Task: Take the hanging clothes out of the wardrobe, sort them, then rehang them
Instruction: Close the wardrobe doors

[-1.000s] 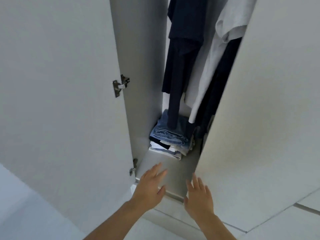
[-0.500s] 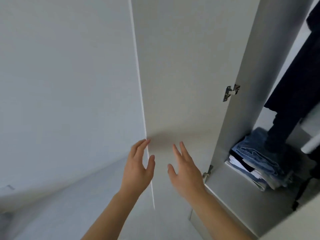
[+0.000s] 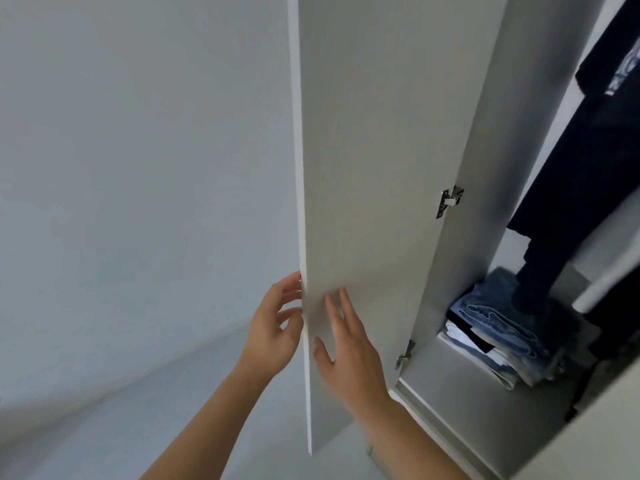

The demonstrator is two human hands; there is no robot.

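A: What could go wrong here?

B: The wardrobe door [image 3: 374, 168] is the big worry. The left hand [image 3: 273, 332] has loosely bent fingers at its free edge, touching it, though no firm clasp shows. The right hand [image 3: 349, 351] lies flat, fingers straight, on the inner face. Swing it hard and the hinge [image 3: 448, 202] takes the strain, or the left fingertips get nipped.

A: And the clothes?

B: The hanging clothes [image 3: 588, 161] are on the right inside the wardrobe, dark ones, with a pale one at the frame's right edge, untouched. Their hems brush the folded stack [image 3: 502, 334] at the back left corner of the wardrobe floor [image 3: 460, 420]; pulling them out could drag it over.

A: The room?

B: A plain pale wall [image 3: 138, 168] and pale floor [image 3: 104, 427] to the left.
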